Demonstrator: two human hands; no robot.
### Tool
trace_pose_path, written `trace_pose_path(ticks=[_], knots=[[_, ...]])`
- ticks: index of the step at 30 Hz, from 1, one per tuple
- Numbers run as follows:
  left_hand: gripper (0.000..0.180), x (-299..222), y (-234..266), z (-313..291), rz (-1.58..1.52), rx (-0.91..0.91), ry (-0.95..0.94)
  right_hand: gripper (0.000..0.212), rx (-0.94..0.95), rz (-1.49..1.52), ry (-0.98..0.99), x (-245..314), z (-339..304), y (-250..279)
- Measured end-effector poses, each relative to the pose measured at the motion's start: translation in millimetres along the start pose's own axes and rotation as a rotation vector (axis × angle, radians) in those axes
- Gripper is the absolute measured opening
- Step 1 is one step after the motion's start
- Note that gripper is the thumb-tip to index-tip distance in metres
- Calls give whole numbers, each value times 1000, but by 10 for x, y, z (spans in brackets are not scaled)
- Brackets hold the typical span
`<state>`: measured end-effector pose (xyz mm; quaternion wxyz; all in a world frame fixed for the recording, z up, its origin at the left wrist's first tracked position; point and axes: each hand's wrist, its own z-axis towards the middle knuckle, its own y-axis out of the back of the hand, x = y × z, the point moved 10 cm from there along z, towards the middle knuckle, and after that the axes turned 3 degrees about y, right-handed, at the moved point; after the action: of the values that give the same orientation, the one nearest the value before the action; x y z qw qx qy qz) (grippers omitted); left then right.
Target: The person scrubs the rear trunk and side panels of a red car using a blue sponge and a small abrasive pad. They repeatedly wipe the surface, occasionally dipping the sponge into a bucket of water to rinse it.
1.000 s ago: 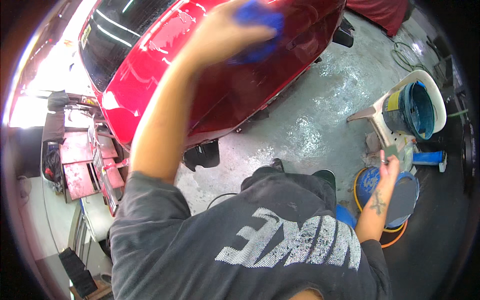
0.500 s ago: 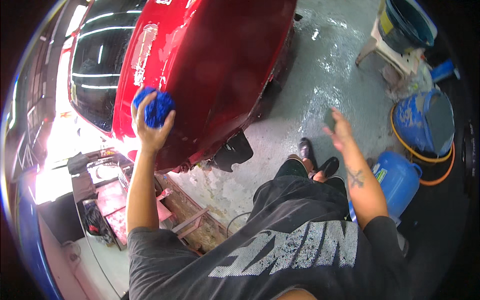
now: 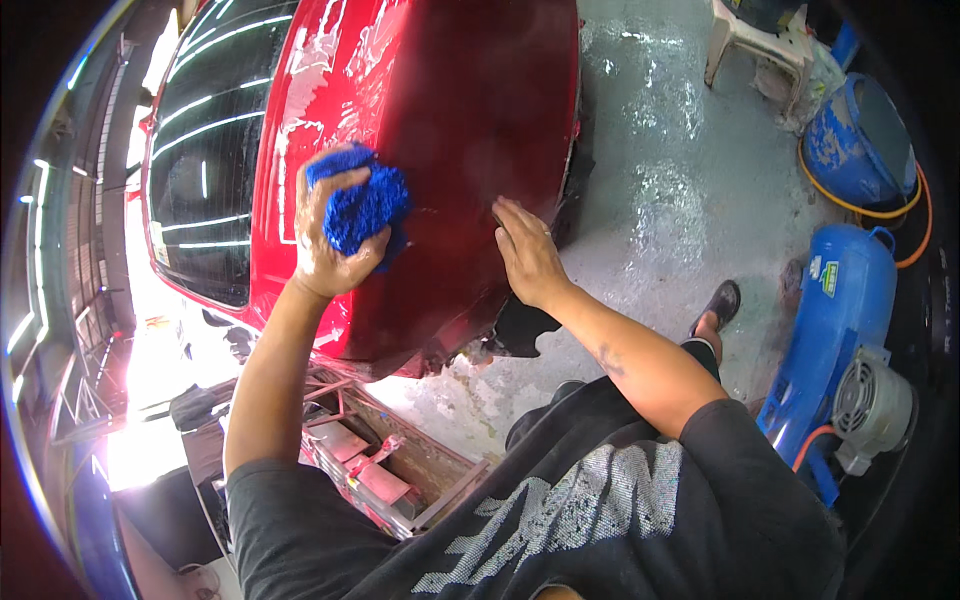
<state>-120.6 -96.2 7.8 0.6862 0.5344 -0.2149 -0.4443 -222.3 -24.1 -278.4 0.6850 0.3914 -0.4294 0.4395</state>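
Observation:
Bunched in my left hand (image 3: 318,248) is a shaggy blue cloth (image 3: 368,208), its fingers wrapped round the left side and bottom. Hand and cloth are at the wet red car (image 3: 470,110), near the line where a bright red surface turns to a shaded dark red one. My right hand (image 3: 530,258) is stretched out flat over the dark red panel, with nothing in it. Whether its fingertips touch the paint I cannot tell. The car's rear window (image 3: 210,150) lies to the left of the cloth, with light strips reflected in it.
On the right stand a blue air compressor (image 3: 850,275), a blue drum (image 3: 845,155) and a white plastic stool (image 3: 755,45). An orange hose (image 3: 927,215) curves beside the drum. A metal frame (image 3: 450,495) with red pieces is at lower left. The grey floor (image 3: 640,180) looks wet.
My left hand has moved right across the car with the cloth. My right hand has swung left from above the floor to the dark red panel. The view has shifted, and I have stepped.

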Motion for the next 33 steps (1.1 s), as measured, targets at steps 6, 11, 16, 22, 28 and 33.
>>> trace_pose_path(ticks=[6, 11, 16, 22, 28, 33], knots=[[67, 164, -65, -156, -87, -7, -81, 50, -43, -103, 32, -413, -139, -85], [68, 277, -75, -323, -51, -3, -10, 57, 106, -97, 7, -99, -123, -289], [70, 160, -90, -70, -56, -5, -77, 62, 28, -91, -305, -1326, -69, -128], [71, 267, -112, -190, -48, -15, -100, 67, 189, 25, -171, -476, 112, -353], [71, 413, -145, -285, -114, -20, -83, 65, 309, 48, -122, -456, 45, -388], [73, 362, -192, -157, -110, 18, -100, 61, 69, -26, -49, -908, 1143, -194]])
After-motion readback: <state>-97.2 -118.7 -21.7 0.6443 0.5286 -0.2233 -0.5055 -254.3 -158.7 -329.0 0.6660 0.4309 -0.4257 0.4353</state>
